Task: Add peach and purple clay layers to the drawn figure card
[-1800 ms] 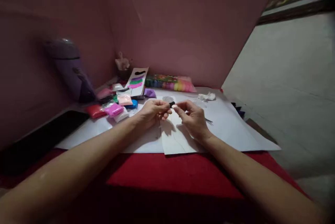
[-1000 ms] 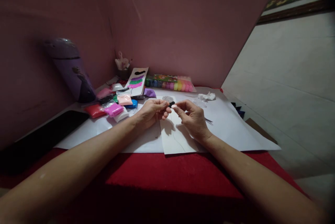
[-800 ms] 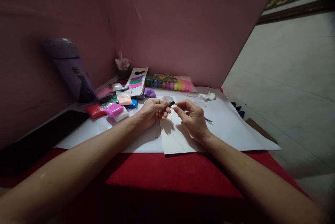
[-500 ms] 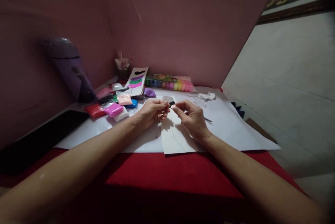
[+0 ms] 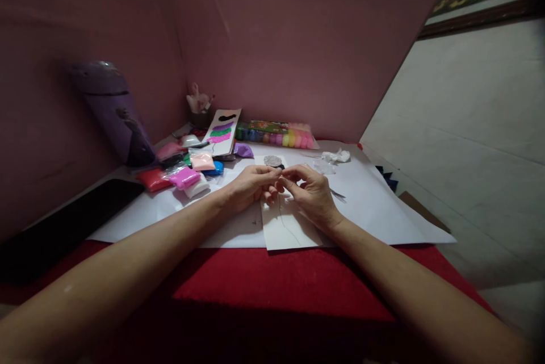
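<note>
Both hands are down low over the small white card (image 5: 284,226), which lies on the big white sheet (image 5: 374,205) covering the red desk (image 5: 272,284). The left hand (image 5: 251,188) and right hand (image 5: 310,195) meet in the middle with their fingertips touching. Both have the fingers bunched up narrow, nothing spread out.

There's a tiny black bit (image 5: 280,167) right at the tip of the left fingers, just beside a grey patch (image 5: 272,160) at the far end of the card. Honestly can't tell if the left hand is gripping it or if it's just lying on the paper. The right thumb and forefinger are pinched together, and whatever's in there (if anything) is too small to see.

Off to the left there's a pile of clay packets (image 5: 185,177) in red, pink, blue and white, well apart from the hands. Behind them, a colour swatch card (image 5: 223,132) leans up, with a long pack of coloured clay (image 5: 276,135) along the wall. A purple bottle (image 5: 114,111) stands far left, and a crumpled white lump (image 5: 336,155) sits behind the right hand.
</note>
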Available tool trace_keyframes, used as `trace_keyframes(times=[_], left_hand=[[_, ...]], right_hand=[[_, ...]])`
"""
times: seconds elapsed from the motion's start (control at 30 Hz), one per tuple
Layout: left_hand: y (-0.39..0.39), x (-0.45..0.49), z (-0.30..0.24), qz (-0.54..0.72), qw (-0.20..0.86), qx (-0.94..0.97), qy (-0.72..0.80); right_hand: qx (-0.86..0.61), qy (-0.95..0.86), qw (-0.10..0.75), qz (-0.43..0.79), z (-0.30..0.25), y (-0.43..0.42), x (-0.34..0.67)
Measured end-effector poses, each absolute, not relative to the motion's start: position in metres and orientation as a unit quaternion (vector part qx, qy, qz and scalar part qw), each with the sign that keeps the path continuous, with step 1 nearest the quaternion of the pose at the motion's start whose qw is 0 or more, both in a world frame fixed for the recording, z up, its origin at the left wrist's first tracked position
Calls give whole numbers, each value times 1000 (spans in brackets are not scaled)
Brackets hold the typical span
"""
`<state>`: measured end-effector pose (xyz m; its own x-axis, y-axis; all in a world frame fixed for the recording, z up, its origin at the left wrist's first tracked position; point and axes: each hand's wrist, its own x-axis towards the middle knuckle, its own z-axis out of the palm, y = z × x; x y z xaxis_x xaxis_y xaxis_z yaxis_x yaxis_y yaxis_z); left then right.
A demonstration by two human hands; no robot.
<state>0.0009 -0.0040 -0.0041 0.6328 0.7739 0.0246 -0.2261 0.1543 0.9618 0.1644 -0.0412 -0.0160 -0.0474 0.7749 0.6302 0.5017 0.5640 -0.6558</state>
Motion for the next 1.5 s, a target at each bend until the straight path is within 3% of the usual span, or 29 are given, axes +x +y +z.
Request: trace_keyframes(times=[0.83, 1.5], left_hand=[[-5, 0, 2, 388, 715, 515, 271], [-3, 0, 3, 362, 738, 512, 251]], right_hand=[[-459, -692, 543, 124, -16, -40, 166], [-469, -715, 499, 140, -15, -42, 165]])
